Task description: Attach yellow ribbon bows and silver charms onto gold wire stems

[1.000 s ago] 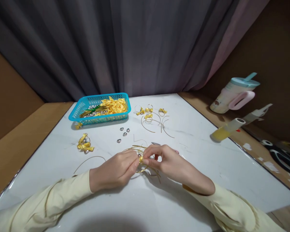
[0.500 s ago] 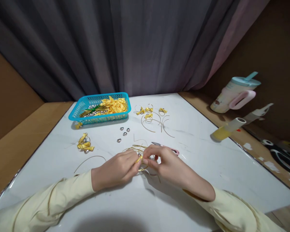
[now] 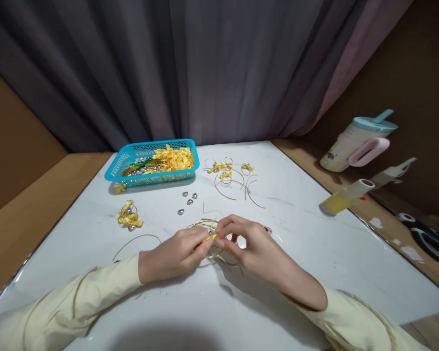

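Near the middle of the table, my left hand [image 3: 181, 248] pinches one side of a small yellow ribbon bow [image 3: 209, 238]. A shiny silver bead shows at the bow's centre. On the bow's other side, my right hand [image 3: 247, 241] is closed, with thumb and index fingertip pinching its edge. Gold wire loops [image 3: 216, 253] lie under and around my fingertips; whether one is fixed to the bow I cannot tell. Behind my right hand only a pink handle end of the scissors [image 3: 268, 230] shows. Several silver beads [image 3: 189, 202] lie beyond my left hand.
A blue basket [image 3: 151, 178] holds yellow bows, silver beads and a gold wire bundle. Bows with wire rings lie in a left pile [image 3: 129, 217] and at the back [image 3: 226, 176], near loose wires [image 3: 255, 200]. A tumbler [image 3: 351, 144] and a glue bottle [image 3: 346, 197] stand right.
My right hand has shifted slightly and now covers the scissors' blades, which showed before. Its fingers have come closer to the bow. My left hand keeps its pinch.
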`<state>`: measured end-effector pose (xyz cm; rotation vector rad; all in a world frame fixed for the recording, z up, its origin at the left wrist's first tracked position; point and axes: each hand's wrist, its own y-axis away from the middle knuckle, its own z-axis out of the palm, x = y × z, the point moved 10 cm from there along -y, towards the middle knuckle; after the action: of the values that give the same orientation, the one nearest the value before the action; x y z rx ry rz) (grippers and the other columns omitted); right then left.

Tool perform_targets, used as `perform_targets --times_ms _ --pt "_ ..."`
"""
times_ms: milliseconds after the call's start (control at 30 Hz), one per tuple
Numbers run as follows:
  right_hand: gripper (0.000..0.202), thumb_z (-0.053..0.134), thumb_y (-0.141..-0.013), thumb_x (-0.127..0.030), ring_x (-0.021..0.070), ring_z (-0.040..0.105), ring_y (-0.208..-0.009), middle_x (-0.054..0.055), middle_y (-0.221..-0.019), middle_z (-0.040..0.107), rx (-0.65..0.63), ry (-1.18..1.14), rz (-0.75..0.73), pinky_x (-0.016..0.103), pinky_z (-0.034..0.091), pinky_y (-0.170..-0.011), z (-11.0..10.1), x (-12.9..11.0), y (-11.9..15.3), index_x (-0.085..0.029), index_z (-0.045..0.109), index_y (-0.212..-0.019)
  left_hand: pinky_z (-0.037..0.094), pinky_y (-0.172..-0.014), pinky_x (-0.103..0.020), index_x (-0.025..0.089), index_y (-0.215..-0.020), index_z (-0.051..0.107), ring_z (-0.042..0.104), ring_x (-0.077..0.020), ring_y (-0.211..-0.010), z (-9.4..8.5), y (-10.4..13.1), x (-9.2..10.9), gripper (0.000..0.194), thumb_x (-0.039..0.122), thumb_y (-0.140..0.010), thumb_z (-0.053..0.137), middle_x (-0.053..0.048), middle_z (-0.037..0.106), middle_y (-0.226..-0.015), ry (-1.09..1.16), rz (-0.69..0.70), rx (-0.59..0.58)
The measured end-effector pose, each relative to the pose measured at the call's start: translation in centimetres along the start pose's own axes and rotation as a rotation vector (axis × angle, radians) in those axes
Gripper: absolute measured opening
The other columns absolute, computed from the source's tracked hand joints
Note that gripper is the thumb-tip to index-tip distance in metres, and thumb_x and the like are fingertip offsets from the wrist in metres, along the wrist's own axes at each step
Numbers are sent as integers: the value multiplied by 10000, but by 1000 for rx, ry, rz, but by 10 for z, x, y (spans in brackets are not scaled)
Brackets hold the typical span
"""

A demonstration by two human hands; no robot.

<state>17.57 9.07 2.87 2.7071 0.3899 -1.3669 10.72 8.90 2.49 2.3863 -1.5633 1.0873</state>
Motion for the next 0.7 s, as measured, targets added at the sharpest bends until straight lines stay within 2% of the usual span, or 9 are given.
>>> perform_targets --times_ms 233,367,533,700 --pt "146 531 -793 -107 151 569 -732 31 -774 654 -14 -50 58 278 418 -674 -1 2 -2 -166 647 -728 354 -590 -236 185 -693 357 395 -118 -593 2 0 -5 264 205 -940 267 21 392 -646 10 -67 -42" --pt "57 590 -768 -185 137 560 -670 20 -704 620 -63 -301 193 271 428 -632 8 23 -4 -156 590 -719 354 -596 -239 183 -698 357 396 -119 -597 4 2 -7 263 208 -942 262 19 391 -653 7 -75 -59" --pt "307 713 -675 -311 110 560 -630 -18 -704 571 -107 -606 255 253 429 -594 17 36 -5 -182 456 -781 355 -589 -239 186 -701 354 393 -120 -589 7 5 -6 262 206 -943 256 20 390 -650 10 -57 -64" --pt "441 742 -639 -369 116 562 -669 -8 -743 585 -144 -647 284 260 421 -610 18 41 -4 -197 393 -844 370 -597 -239 190 -702 357 407 -124 -593 6 5 -4 262 205 -942 254 18 399 -650 14 -43 -57"
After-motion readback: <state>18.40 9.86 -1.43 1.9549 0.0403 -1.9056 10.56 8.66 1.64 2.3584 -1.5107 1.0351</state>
